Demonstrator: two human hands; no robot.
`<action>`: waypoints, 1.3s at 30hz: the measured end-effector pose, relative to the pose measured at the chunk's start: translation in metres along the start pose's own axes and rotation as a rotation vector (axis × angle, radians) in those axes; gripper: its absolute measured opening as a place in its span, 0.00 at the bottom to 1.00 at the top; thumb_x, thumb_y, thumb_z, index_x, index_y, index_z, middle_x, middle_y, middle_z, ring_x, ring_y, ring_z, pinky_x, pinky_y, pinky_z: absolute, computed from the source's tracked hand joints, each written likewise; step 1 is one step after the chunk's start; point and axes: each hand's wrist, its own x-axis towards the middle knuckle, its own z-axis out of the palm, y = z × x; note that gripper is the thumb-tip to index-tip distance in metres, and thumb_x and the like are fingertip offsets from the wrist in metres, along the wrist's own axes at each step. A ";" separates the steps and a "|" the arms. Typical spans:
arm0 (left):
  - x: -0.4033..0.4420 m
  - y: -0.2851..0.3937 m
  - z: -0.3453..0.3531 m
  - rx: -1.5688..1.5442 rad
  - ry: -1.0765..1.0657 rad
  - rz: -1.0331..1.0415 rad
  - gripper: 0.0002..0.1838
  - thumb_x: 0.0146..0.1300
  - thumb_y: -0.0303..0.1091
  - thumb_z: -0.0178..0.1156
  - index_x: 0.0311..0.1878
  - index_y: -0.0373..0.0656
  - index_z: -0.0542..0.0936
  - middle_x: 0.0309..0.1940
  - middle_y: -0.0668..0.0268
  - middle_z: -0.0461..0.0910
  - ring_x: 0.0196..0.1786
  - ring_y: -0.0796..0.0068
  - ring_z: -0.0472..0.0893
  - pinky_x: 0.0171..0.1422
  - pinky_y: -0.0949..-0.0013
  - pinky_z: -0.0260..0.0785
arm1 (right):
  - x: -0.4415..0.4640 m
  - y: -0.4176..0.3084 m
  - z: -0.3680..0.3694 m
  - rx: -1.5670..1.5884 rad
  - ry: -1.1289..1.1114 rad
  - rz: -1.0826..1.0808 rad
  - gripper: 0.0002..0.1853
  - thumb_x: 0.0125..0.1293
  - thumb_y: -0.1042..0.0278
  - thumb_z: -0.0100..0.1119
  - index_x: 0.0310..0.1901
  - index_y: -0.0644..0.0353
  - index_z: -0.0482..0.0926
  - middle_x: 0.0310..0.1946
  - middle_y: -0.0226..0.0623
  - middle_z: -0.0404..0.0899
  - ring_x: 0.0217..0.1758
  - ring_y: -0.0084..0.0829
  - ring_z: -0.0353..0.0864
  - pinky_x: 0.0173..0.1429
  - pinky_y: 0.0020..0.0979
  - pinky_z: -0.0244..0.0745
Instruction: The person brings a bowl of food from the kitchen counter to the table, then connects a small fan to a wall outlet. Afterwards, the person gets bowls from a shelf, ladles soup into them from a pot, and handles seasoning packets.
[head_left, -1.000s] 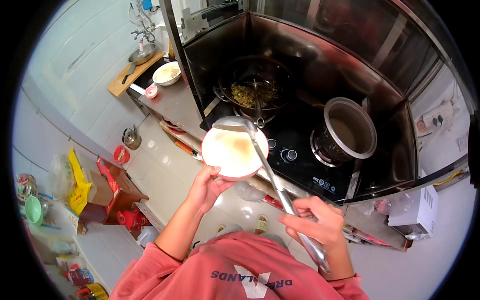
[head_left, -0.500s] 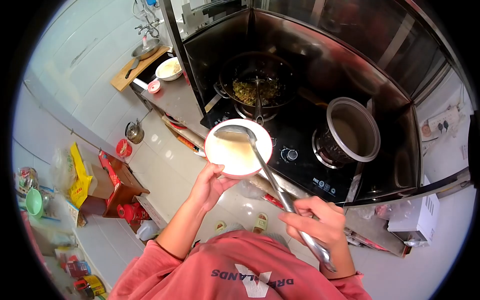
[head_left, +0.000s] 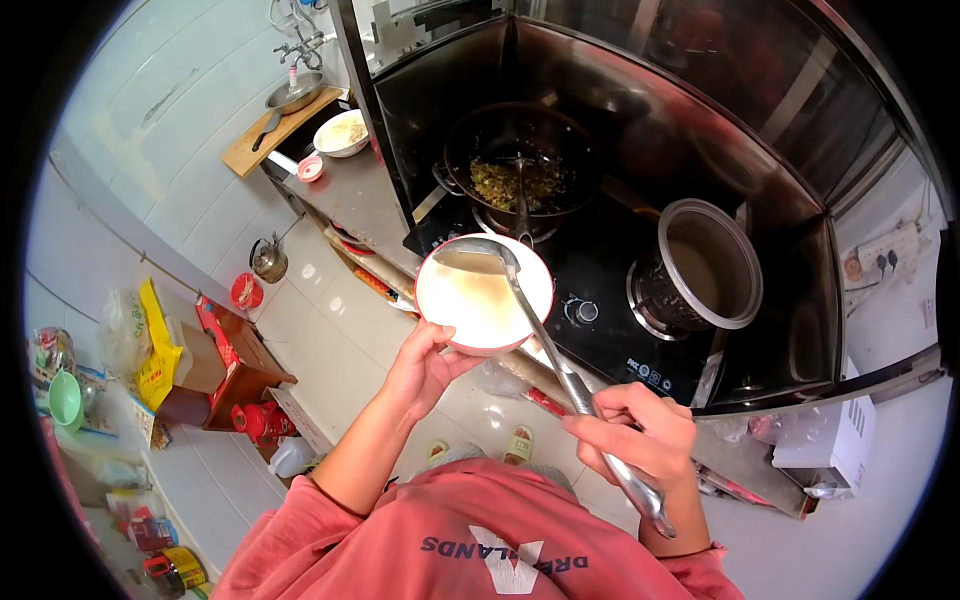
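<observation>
My left hand (head_left: 432,365) grips the near-left side of a white bowl (head_left: 484,338) with a red rim, its thumb on the edge. Pale, cloudy liquid (head_left: 490,300) lies in the bowl. In my right hand (head_left: 640,435) is the handle of a long metal ladle (head_left: 548,345), fingers wrapped round it. The ladle's head rests over the far side of the bowl, at the liquid. Behind the bowl, a dark wok (head_left: 560,135) on the stove holds chopped green and brown food (head_left: 500,185), with a metal utensil (head_left: 522,205) standing in it.
A pot (head_left: 752,300) with liquid in it sits on the right burner of the black glass stove (head_left: 600,345). On the left counter are a white bowl (head_left: 342,150), a small red-and-white dish (head_left: 310,170) and a cutting board (head_left: 245,155) with a knife (head_left: 266,132). A kettle (head_left: 268,260) stands below.
The bowl and the ladle's head appear slightly further right, partly from a small shift of the view. My right hand's fingers have moved a little on the handle. Both holds are kept.
</observation>
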 end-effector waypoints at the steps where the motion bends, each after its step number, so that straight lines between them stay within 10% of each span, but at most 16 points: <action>1: 0.001 0.000 -0.001 0.000 -0.007 0.000 0.31 0.56 0.38 0.54 0.62 0.41 0.58 0.57 0.58 0.66 0.58 0.60 0.70 0.65 0.57 0.60 | 0.001 0.000 0.001 -0.008 0.001 0.002 0.13 0.38 0.72 0.65 0.31 0.59 0.83 0.22 0.34 0.70 0.19 0.23 0.71 0.21 0.21 0.67; 8: 0.003 0.002 0.007 0.038 0.055 0.044 0.29 0.56 0.38 0.50 0.58 0.32 0.62 0.52 0.54 0.71 0.54 0.60 0.74 0.62 0.59 0.64 | 0.005 0.009 0.012 0.153 0.269 0.125 0.08 0.47 0.83 0.60 0.32 0.66 0.80 0.22 0.38 0.75 0.20 0.24 0.75 0.23 0.22 0.71; 11: 0.005 0.000 0.007 0.024 0.064 0.037 0.29 0.55 0.37 0.50 0.58 0.32 0.62 0.53 0.53 0.71 0.55 0.59 0.73 0.62 0.59 0.64 | 0.002 0.006 0.021 0.681 0.667 0.763 0.07 0.57 0.80 0.55 0.38 0.71 0.75 0.24 0.42 0.77 0.21 0.26 0.77 0.26 0.25 0.76; 21: 0.022 -0.002 -0.002 -0.029 0.043 0.046 0.31 0.53 0.35 0.50 0.62 0.40 0.59 0.57 0.57 0.67 0.56 0.58 0.71 0.65 0.55 0.58 | 0.049 0.116 0.038 0.824 1.057 0.812 0.10 0.62 0.72 0.54 0.42 0.69 0.72 0.24 0.43 0.77 0.22 0.27 0.77 0.27 0.22 0.76; 39: 0.028 -0.001 -0.031 -0.109 0.323 0.198 0.27 0.53 0.33 0.48 0.57 0.33 0.64 0.52 0.53 0.73 0.52 0.60 0.77 0.61 0.61 0.67 | 0.075 0.267 0.117 0.650 0.790 0.703 0.08 0.62 0.74 0.53 0.42 0.68 0.73 0.32 0.40 0.76 0.31 0.27 0.80 0.39 0.24 0.78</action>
